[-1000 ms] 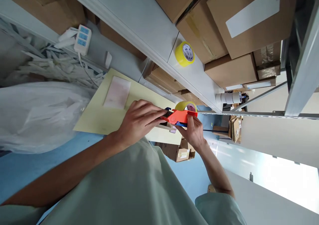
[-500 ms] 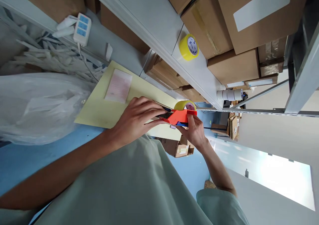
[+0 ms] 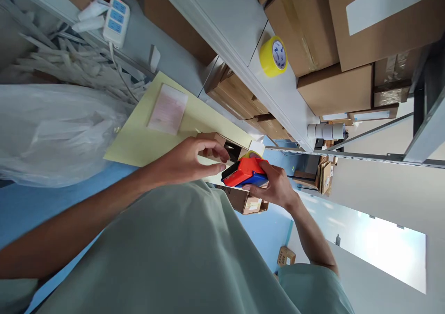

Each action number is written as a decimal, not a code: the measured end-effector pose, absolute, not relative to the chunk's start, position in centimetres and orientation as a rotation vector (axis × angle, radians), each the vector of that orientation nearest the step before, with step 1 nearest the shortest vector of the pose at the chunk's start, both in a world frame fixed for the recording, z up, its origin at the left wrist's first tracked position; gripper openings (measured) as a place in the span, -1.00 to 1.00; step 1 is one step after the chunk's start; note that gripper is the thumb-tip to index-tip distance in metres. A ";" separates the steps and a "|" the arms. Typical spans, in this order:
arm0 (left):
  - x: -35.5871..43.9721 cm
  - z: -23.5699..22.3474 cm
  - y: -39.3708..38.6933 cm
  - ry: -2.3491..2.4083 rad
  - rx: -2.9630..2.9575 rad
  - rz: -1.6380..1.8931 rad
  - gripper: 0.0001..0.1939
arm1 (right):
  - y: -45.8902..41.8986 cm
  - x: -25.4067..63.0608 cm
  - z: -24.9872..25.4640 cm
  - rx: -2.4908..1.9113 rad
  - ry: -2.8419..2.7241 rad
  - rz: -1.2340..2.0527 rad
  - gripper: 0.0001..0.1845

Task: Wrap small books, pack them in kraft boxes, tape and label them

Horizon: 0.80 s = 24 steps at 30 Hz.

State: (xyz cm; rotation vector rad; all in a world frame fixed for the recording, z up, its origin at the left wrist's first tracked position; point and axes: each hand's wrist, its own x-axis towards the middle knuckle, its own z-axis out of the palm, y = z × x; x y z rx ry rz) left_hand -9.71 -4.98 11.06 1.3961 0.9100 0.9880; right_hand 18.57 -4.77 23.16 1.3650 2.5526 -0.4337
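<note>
My right hand (image 3: 276, 187) grips a red and blue tape dispenser (image 3: 246, 172), tilted, with a yellow tape roll (image 3: 252, 155) partly visible behind its red side. To the left, my left hand (image 3: 194, 161) is apart from the dispenser, its fingers curved and thumb stretched out with a gap between them. Just beyond the left fingers lies a small cardboard box (image 3: 212, 138) with a dark opening, on the pale yellow board (image 3: 139, 140). My left hand hides part of that box. A pinkish paper sheet (image 3: 168, 109) lies on the board further left.
Another yellow tape roll (image 3: 273, 56) stands on the grey shelf (image 3: 222, 22) beside stacked cartons (image 3: 302, 31). White rolls (image 3: 327, 131) sit at the shelf's far end. A power strip (image 3: 117, 22) and a clear plastic bag (image 3: 59, 133) are at left. An open carton (image 3: 245, 200) rests below the board.
My left hand has come away from the dispenser's front end. My right hand has tilted and lowered the dispenser, showing more of its blue side. The small box has come into view behind.
</note>
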 end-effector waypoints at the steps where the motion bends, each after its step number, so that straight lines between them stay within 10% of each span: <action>1: -9.5 10.7 -5.0 0.919 1.340 0.956 -0.71 | -4.7 18.4 23.2 1.373 2.529 -0.472 -0.30; 24: -8.7 -0.8 -4.5 0.933 0.617 0.731 -0.41 | -0.4 17.6 25.5 1.524 1.671 -0.749 -0.38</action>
